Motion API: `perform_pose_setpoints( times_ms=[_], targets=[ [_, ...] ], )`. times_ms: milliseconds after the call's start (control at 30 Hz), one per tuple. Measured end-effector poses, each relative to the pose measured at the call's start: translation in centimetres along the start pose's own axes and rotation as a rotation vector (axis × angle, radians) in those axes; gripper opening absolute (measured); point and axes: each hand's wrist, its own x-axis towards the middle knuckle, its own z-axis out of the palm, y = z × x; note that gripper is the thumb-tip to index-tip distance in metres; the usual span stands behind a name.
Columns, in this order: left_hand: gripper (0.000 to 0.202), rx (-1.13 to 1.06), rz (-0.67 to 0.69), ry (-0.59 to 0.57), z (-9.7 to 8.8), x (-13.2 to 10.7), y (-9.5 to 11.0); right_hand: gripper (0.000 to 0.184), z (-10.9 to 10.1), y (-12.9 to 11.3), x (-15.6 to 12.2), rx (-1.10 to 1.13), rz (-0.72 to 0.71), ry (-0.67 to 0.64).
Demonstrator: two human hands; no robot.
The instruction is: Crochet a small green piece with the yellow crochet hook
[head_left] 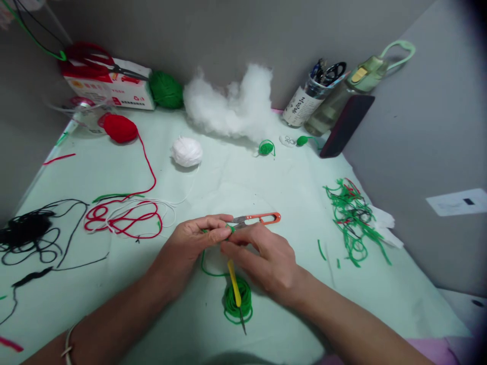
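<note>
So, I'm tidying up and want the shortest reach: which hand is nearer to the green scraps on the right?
The right. The right hand is to the left of the scraps, apart from them; the left hand is farther left, beyond the right one.

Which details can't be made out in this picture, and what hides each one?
Head view: the full shape of the green yarn piece, covered by fingers of the left hand and right hand.
Head view: the far side of the black yarn, cut off by the left edge.
Head view: part of the bottle, behind the dark slab.
Head view: small print on the pen cup, too small and blurred.
</note>
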Motion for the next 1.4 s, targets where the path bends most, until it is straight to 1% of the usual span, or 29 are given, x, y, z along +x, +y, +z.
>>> perform_pose_setpoints(
  times_ms=[100, 200, 267, 333, 400, 533, 567, 600, 700, 733, 800, 900, 1000, 1133, 1233, 1400],
  targets=[
    [0.017, 0.006, 0.042, 0.035, 0.4, -0.1, 0.1, 0.021, -0.4, 0.1, 0.2, 0.069, -0.019, 0.022],
    [0.016, 0.057, 0.143, 0.088, 0.7, -0.1, 0.2, 0.023, -0.4, 0.4, 0.6, 0.24, 0.077, 0.071],
    [0.015, 0.077, 0.183, 0.109, 0.8, -0.1, 0.1, 0.025, -0.2, 0.6, 0.8, 0.345, 0.134, 0.084],
    [0.014, 0.092, 0.208, 0.107, 0.8, 0.0, 0.0, 0.023, 0.0, 0.7, 1.0, 0.413, 0.186, 0.095],
    [0.013, 0.117, 0.229, 0.099, 0.8, 0.0, -0.1, 0.021, 0.0, 0.7, 1.0, 0.422, 0.227, 0.118],
    [0.009, 0.187, 0.313, 0.063, 0.7, -0.1, -0.5, 0.024, 0.1, 0.6, 0.7, 0.37, 0.214, 0.15],
    [0.009, 0.222, 0.352, 0.056, 0.7, -0.2, -0.7, 0.022, 0.2, 0.6, 0.6, 0.383, 0.249, 0.153],
    [0.009, 0.265, 0.392, 0.052, 0.6, -0.3, -0.8, 0.018, 0.3, 0.6, 0.6, 0.423, 0.318, 0.151],
    [0.008, 0.39, 0.479, 0.05, 0.4, -0.6, -1.1, 0.009, 0.7, 0.8, 0.8, 0.656, 0.593, 0.107],
    [0.008, 0.414, 0.499, 0.054, 0.3, -0.7, -1.1, 0.011, 0.7, 0.9, 0.9, 0.742, 0.663, 0.084],
    [0.008, 0.433, 0.524, 0.075, 0.2, -0.8, -1.2, 0.018, 0.8, 1.1, 1.1, 0.87, 0.752, 0.045],
    [0.01, 0.434, 0.529, 0.118, 0.2, -0.8, -1.1, 0.026, 0.7, 1.3, 1.4, 0.961, 0.814, 0.025],
    [0.01, 0.438, 0.523, 0.161, 0.4, -0.8, -0.9, 0.025, 0.6, 1.2, 1.4, 0.974, 0.833, 0.016],
    [0.009, 0.446, 0.521, 0.187, 0.5, -0.9, -0.8, 0.017, 0.5, 0.7, 1.1, 0.898, 0.804, 0.038],
    [0.01, 0.462, 0.5, 0.187, 0.6, -1.0, -0.8, 0.015, 0.4, 0.5, 0.7, 0.773, 0.705, 0.034],
    [0.01, 0.5, 0.493, 0.213, 0.9, -0.9, -0.6, 0.02, 0.1, 0.1, 0.4, 0.522, 0.505, -0.004]
  ],
)
